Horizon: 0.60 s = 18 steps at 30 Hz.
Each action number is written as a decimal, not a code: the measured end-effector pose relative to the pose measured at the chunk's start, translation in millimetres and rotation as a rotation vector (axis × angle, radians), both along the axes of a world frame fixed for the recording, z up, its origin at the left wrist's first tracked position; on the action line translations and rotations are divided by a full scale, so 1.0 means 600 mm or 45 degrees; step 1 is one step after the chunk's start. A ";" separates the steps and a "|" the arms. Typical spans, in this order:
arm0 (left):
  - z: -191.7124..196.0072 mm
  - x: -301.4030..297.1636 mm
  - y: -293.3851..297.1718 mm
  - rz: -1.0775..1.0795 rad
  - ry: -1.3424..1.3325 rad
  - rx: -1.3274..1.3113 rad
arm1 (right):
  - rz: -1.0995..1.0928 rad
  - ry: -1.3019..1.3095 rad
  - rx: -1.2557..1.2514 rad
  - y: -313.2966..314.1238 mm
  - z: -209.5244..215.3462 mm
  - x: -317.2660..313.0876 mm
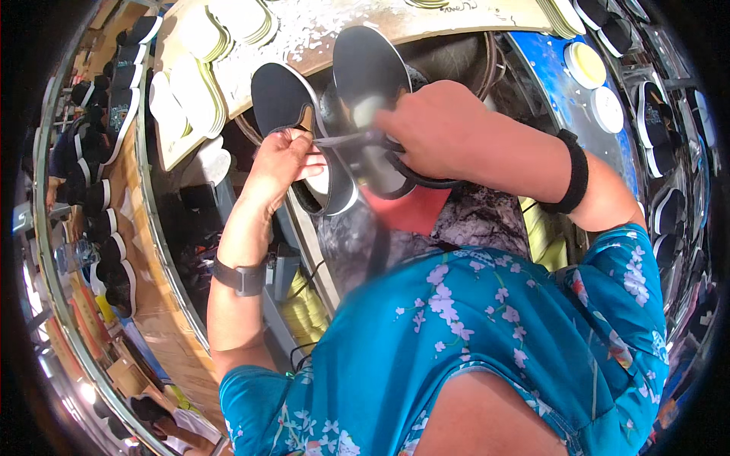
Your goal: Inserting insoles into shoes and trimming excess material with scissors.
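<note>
Black shoe [285,99] with a white sole edge is lying at the upper centre of the frame, its toe pointing up and its heel toward the bottom, while a second black shoe [369,68] is sitting just to its right at the same slant. Both are probably being kept opening-up and heel-near so that the collars are facing the worker. The left hand [285,161] is reaching in from the lower left and seems to be steadying the first shoe by the side of its opening; its fingers are closing together there, some lying over the light inside, though whether they are also pinching a loose thread is too small to tell. The right hand [433,129], partly blurred, is curling its fingers around the dark handles of a pair of scissors [342,140], with no open gap showing between fingers and grip. The blades are pointing left across the shoes, their tips stopping beside the left fingertips, likely so that the fingers are guiding the cut; how far apart the blades are standing cannot be told. Stacked insoles [209,95] are resting at the upper left on the pale table [334,64], seemingly within easy reach.
</note>
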State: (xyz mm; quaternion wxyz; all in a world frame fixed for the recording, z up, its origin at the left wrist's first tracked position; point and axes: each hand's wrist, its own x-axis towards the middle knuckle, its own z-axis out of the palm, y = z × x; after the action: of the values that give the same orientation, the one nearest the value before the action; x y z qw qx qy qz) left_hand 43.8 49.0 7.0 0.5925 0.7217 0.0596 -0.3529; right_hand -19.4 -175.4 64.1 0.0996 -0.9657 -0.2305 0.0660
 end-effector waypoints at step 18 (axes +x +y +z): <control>0.001 0.001 -0.004 -0.011 0.017 -0.023 | 0.204 -0.100 -0.099 0.002 0.014 0.025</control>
State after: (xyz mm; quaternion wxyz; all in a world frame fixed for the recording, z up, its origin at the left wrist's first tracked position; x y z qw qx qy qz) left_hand 44.7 46.8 7.5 0.5970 0.7142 0.0570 -0.3608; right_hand -4.4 -174.4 72.3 0.0473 -0.9491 -0.3081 0.0448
